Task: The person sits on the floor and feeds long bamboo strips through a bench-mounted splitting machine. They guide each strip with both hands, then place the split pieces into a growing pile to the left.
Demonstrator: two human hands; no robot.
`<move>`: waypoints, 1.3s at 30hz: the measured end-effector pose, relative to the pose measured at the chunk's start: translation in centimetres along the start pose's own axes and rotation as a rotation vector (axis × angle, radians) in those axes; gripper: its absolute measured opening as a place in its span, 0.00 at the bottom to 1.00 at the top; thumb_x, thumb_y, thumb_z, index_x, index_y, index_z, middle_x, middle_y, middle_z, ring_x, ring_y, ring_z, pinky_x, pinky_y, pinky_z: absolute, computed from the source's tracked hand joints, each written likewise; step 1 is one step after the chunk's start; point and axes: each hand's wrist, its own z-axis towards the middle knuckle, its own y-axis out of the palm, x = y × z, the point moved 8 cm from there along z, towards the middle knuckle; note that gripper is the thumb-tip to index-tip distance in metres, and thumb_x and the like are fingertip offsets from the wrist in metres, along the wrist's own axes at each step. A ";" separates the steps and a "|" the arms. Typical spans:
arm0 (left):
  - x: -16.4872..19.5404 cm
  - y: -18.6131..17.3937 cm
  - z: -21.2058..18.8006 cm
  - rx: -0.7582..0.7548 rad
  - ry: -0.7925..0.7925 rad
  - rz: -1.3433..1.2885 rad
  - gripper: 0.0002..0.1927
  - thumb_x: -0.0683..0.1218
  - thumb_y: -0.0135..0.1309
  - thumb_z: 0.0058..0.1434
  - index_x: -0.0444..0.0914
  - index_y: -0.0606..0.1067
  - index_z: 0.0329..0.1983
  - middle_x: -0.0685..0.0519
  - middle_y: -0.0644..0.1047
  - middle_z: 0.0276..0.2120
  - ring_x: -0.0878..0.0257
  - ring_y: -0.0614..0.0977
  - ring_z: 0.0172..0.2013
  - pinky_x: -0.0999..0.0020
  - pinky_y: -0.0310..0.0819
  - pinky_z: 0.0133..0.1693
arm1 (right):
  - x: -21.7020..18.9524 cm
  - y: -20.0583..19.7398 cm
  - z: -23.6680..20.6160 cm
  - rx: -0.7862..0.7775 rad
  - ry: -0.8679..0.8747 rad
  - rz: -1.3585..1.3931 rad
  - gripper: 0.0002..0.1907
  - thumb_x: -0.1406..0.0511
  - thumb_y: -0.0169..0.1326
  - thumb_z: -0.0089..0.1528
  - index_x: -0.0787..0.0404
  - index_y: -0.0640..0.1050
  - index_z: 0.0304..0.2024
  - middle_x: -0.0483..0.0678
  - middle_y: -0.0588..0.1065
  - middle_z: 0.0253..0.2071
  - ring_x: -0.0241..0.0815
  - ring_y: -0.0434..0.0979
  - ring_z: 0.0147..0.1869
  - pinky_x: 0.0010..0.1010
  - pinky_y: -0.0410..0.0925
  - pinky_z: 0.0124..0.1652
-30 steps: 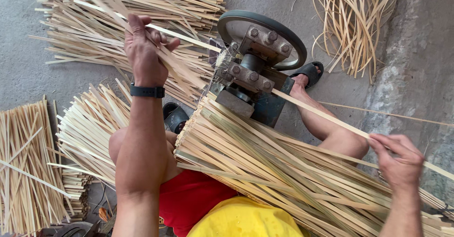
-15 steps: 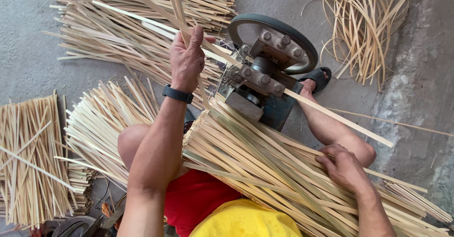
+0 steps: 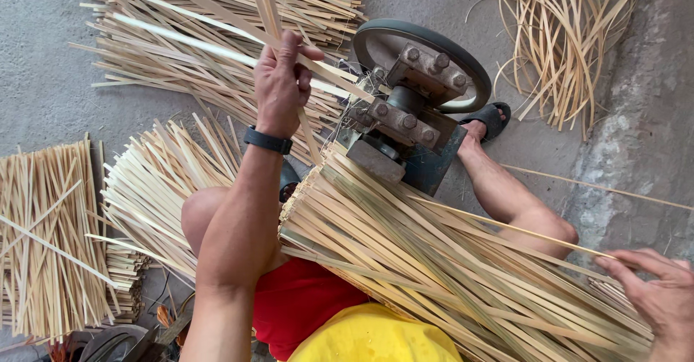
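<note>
A bundle of cut sticks (image 3: 43, 239) lies far left, loose shavings (image 3: 571, 44) top right, a black sandal (image 3: 493, 118) beside them.

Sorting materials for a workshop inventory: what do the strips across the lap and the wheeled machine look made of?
Strips: pale, matte split bamboo or cane by the look, with straight grain and greenish edges. Machine: dark painted metal, bolted blocks; its wheel looks rubber-rimmed, though that is uncertain.
</note>
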 end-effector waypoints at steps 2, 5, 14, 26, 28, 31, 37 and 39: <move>0.6 -1.2 0.6 0.040 0.036 0.017 0.20 0.59 0.48 0.74 0.37 0.74 0.48 0.51 0.82 0.31 0.70 0.74 0.21 0.77 0.66 0.18 | 3.0 0.2 -0.2 0.016 0.055 0.164 0.11 0.60 0.67 0.62 0.61 0.86 0.41 0.44 0.79 0.29 0.37 0.73 0.28 0.26 0.64 0.32; 1.9 -2.9 0.9 0.134 0.096 -0.001 0.24 0.61 0.46 0.73 0.36 0.75 0.50 0.53 0.78 0.27 0.67 0.77 0.24 0.71 0.77 0.24 | 5.9 -0.6 0.0 0.049 0.023 0.200 0.11 0.60 0.64 0.70 0.62 0.85 0.43 0.45 0.76 0.28 0.36 0.70 0.29 0.24 0.63 0.30; 3.0 -2.0 -0.5 0.154 0.131 -0.092 0.26 0.65 0.50 0.68 0.39 0.74 0.48 0.60 0.68 0.20 0.72 0.68 0.17 0.76 0.64 0.14 | -3.1 -1.4 0.7 0.154 -0.076 0.113 0.09 0.61 0.65 0.68 0.58 0.84 0.46 0.44 0.79 0.33 0.32 0.76 0.31 0.22 0.66 0.31; 7.5 -7.9 -0.1 0.430 0.459 0.327 0.29 0.65 0.64 0.62 0.36 0.72 0.42 0.59 0.70 0.25 0.73 0.70 0.22 0.80 0.67 0.20 | -15.5 5.4 0.1 -0.054 -0.430 0.163 0.14 0.61 0.62 0.59 0.60 0.85 0.44 0.51 0.81 0.44 0.42 0.79 0.52 0.40 0.69 0.55; 7.8 -8.0 -1.0 0.483 0.442 0.435 0.32 0.65 0.67 0.61 0.36 0.72 0.51 0.58 0.75 0.28 0.75 0.76 0.26 0.83 0.76 0.24 | -14.9 7.3 0.1 -0.138 -0.377 0.148 0.16 0.64 0.63 0.56 0.66 0.84 0.45 0.55 0.81 0.45 0.49 0.78 0.52 0.42 0.69 0.53; 4.8 -5.9 -1.1 0.395 0.250 0.270 0.34 0.64 0.67 0.57 0.36 0.71 0.52 0.54 0.82 0.32 0.75 0.71 0.19 0.82 0.66 0.16 | -13.3 9.2 0.4 -0.272 -0.151 0.312 0.11 0.68 0.63 0.57 0.65 0.83 0.41 0.52 0.81 0.41 0.46 0.81 0.47 0.36 0.71 0.47; 0.6 -0.5 -0.2 0.133 -0.014 -0.026 0.23 0.59 0.62 0.63 0.35 0.75 0.45 0.47 0.84 0.36 0.74 0.72 0.18 0.81 0.64 0.16 | -14.5 5.6 -0.3 -0.087 -0.339 0.324 0.07 0.69 0.63 0.56 0.62 0.84 0.38 0.47 0.83 0.38 0.40 0.84 0.40 0.29 0.74 0.44; 0.6 -0.1 -0.1 0.102 -0.031 -0.013 0.21 0.58 0.59 0.65 0.36 0.76 0.45 0.47 0.84 0.37 0.74 0.72 0.19 0.81 0.65 0.16 | -14.8 4.4 -1.1 0.004 -0.424 0.224 0.06 0.69 0.64 0.56 0.61 0.83 0.36 0.47 0.82 0.37 0.42 0.84 0.42 0.30 0.73 0.45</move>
